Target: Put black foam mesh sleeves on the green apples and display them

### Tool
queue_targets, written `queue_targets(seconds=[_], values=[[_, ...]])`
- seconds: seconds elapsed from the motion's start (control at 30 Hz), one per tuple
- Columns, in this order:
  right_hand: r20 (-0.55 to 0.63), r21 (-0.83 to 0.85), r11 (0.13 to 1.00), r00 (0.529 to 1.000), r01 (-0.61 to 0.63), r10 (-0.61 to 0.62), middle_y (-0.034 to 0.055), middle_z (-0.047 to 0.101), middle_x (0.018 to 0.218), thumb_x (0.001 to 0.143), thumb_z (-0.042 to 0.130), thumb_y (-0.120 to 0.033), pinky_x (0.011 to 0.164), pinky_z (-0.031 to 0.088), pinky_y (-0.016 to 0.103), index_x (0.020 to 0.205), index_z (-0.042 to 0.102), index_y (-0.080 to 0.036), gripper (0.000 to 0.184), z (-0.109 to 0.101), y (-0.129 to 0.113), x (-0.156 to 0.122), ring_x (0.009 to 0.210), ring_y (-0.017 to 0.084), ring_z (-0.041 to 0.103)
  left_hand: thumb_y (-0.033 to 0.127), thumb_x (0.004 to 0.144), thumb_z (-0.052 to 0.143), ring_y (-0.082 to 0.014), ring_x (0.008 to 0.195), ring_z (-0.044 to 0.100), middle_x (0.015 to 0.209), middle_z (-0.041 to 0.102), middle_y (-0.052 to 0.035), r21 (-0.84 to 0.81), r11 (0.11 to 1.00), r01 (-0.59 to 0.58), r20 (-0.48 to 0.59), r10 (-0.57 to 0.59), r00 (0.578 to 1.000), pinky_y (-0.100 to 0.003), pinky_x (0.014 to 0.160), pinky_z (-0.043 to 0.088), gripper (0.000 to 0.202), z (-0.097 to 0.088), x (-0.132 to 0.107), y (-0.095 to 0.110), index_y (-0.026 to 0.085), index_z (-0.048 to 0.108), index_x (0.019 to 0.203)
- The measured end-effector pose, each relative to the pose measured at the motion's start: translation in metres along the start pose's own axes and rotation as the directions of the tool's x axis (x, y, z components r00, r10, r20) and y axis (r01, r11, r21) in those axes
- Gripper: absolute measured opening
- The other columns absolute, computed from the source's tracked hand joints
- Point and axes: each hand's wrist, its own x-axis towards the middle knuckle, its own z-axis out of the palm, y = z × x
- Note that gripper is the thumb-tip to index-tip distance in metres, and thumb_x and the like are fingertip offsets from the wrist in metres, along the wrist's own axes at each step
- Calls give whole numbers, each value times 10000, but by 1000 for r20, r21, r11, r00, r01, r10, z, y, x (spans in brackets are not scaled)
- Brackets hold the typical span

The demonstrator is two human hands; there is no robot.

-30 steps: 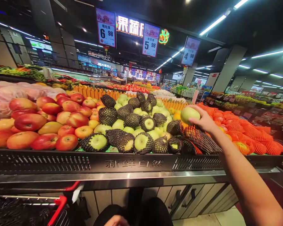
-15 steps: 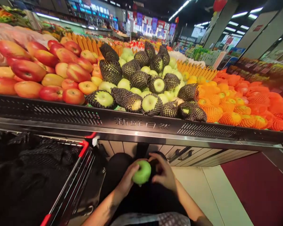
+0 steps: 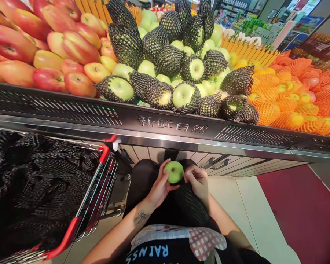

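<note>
At lower centre, the round green apple [image 3: 173, 171] has come down from the display, the left hand [image 3: 161, 187] cupping it while the right hand [image 3: 198, 182] fingers pinch the black foam mesh sleeve [image 3: 191, 207] beside it.

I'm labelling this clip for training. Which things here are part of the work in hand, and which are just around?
In hand:
left hand, holding the green apple
right hand, at the black foam net
cart of black nets

Around:
netted green apples
red apples
orange-netted fruit
display shelf
</note>
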Motion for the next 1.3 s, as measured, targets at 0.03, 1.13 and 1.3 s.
queue_targets(seconds=[0.03,1.13,1.3], values=[[-27,-38,999,999,31,-32,-32,563,507,847,702,-459,493,339,261,621,614,-197,358,2,-1,1,458,101,458,460,922,643,-172,1022,636,1305,581,-29,-6,1000,-1,21,1,1000,-248,762,546,557,2,1,-2,359,381,1404],[306,-41,993,945,-112,119,46,724,953,886,675,-426,862,490,303,869,716,-201,230,-4,13,18,885,196,652,668,873,559,-197,883,619,1296,594,-62,24,1000,19,73,-21,997,-292,697,533,624,-34,9,9,290,520,1368],[732,-110,986,681,129,-8,71,754,1067,982,554,-303,914,516,265,1124,688,-167,238,11,-12,18,1010,177,706,824,846,387,-307,1132,603,1257,647,-102,11,999,40,18,-41,999,-439,1048,434,847,-32,15,8,211,493,1421]])
